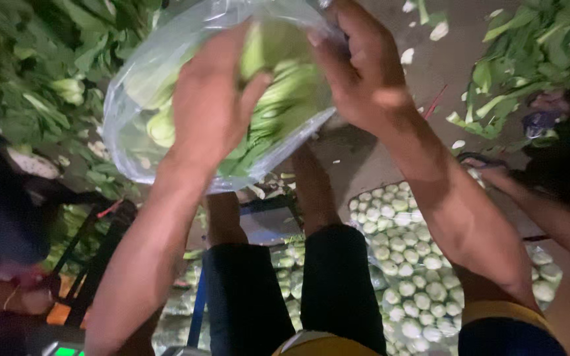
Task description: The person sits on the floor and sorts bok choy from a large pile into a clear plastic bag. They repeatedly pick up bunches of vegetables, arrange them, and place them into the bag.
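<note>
While both arms reach out over the knees, the left hand [209, 109] presses flat against a clear plastic bag [141, 105] of bok choy [285, 99], and the right hand [364, 69] pinches its upper edge. Cut stalk ends [407, 270] lie packed on the floor below.

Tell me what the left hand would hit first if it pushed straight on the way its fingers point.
The left hand already lies flat against the clear plastic bag, fingers pointing up and away. Pushing on, it would most likely press straight into the pale green leafy vegetables packed inside; depth beyond them is unclear.
</note>
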`<state>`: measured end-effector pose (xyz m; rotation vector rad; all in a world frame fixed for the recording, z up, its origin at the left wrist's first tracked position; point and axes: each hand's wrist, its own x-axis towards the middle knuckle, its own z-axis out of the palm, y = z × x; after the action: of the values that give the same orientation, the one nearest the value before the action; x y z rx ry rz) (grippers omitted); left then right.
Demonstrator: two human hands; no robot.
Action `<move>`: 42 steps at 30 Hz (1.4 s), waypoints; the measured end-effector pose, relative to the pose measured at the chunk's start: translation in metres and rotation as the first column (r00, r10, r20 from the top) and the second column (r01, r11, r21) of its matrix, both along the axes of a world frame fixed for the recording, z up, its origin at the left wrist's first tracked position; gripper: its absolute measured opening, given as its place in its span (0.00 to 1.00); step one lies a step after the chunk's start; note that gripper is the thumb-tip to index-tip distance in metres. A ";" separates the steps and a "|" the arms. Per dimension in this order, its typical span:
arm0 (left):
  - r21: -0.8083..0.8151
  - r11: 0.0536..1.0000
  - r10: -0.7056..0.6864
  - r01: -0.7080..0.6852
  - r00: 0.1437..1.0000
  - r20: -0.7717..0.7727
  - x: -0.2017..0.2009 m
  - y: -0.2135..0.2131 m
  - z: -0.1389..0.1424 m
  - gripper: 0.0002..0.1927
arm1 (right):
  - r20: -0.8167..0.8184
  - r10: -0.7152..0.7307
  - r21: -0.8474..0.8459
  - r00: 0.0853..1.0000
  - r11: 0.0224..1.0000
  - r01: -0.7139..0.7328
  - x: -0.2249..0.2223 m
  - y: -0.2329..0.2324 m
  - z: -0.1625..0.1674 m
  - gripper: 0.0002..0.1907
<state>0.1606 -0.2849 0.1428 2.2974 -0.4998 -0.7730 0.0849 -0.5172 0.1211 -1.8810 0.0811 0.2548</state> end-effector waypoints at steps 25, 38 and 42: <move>0.518 0.835 -0.291 0.185 0.948 0.131 -0.043 -0.038 -0.064 0.22 | 0.065 -0.087 0.059 0.994 0.995 0.083 0.023 0.040 0.017 0.14; 0.097 0.961 -0.274 0.259 0.851 0.449 -0.142 0.030 -0.077 0.25 | -0.626 -0.698 0.145 0.347 0.333 0.932 -0.150 0.156 0.014 0.13; 0.334 0.803 -0.583 0.494 0.768 0.267 -0.164 0.047 -0.082 0.25 | -0.662 -0.639 0.175 0.392 0.377 0.909 -0.179 0.195 -0.009 0.12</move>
<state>-0.0034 -0.2380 0.0606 2.5647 -1.3604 -0.7005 -0.0940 -0.3226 0.1124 -0.9648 1.1933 0.0315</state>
